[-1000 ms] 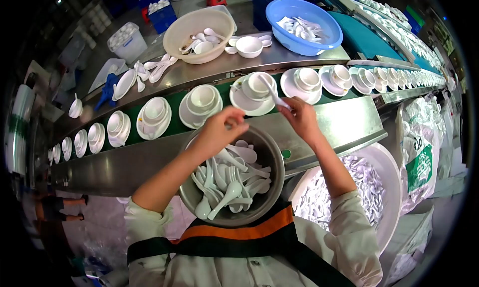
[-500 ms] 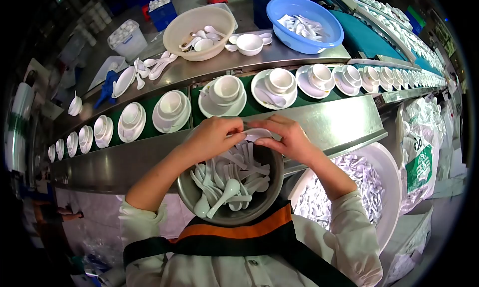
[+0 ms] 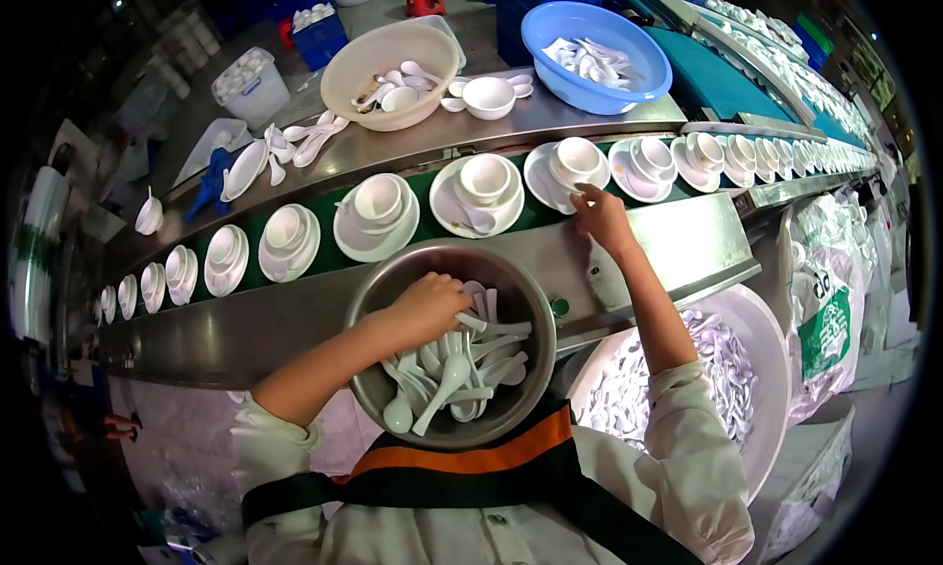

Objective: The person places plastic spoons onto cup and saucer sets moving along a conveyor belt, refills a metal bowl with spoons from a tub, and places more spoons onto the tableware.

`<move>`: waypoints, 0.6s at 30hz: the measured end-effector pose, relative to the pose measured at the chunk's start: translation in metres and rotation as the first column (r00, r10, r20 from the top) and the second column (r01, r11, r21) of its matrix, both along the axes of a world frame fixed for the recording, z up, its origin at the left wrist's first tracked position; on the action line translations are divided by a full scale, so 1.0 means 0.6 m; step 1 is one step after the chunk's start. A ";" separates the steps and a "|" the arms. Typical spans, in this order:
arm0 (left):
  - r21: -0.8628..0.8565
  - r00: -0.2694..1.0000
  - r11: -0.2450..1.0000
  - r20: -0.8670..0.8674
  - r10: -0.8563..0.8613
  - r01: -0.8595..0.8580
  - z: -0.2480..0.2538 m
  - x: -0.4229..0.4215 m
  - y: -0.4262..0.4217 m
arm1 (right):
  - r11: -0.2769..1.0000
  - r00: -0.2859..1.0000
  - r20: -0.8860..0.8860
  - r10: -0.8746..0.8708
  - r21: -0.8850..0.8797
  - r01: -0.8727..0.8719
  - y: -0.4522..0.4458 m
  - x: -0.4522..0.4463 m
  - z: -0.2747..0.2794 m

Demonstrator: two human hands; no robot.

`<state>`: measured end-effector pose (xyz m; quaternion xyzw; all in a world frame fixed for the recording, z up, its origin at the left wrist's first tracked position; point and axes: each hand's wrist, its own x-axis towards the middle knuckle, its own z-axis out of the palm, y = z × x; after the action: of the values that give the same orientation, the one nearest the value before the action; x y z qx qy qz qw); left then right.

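My left hand (image 3: 429, 308) reaches into the steel bowl (image 3: 538, 368), its fingers curled down on the white spoons (image 3: 454, 373); what its fingertips grip is hidden. My right hand (image 3: 599, 216) is over the belt's near edge, fingers bent and close to the saucer (image 3: 542, 179) that carries a white cup (image 3: 576, 159). Whether something small is between its fingers cannot be made out. Just left of it, another cup (image 3: 484, 178) stands on a saucer with a spoon lying in front.
A green belt (image 3: 424, 187) carries a row of cups on saucers. Behind it stand a cream basin (image 3: 339, 69), a blue basin (image 3: 643, 49) and a small bowl (image 3: 488, 97). A large tub of spoons (image 3: 771, 368) is at my right.
The cups and saucers have shifted left to right along the belt. My hands, together above the steel bowl before, have parted: left down into the spoons, right out to the belt.
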<state>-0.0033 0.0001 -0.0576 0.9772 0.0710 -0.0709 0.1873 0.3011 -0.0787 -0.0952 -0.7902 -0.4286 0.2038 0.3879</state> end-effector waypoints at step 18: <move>-0.932 0.721 0.352 0.181 0.668 -0.092 0.088 0.091 -0.011 | 0.928 0.819 -0.447 0.359 0.267 -0.261 -0.057 -0.169 0.100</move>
<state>0.0511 -0.0064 -0.0050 0.6613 0.2063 0.2290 0.6838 0.2000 -0.1131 -0.0351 -0.5905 -0.4578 0.4144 0.5197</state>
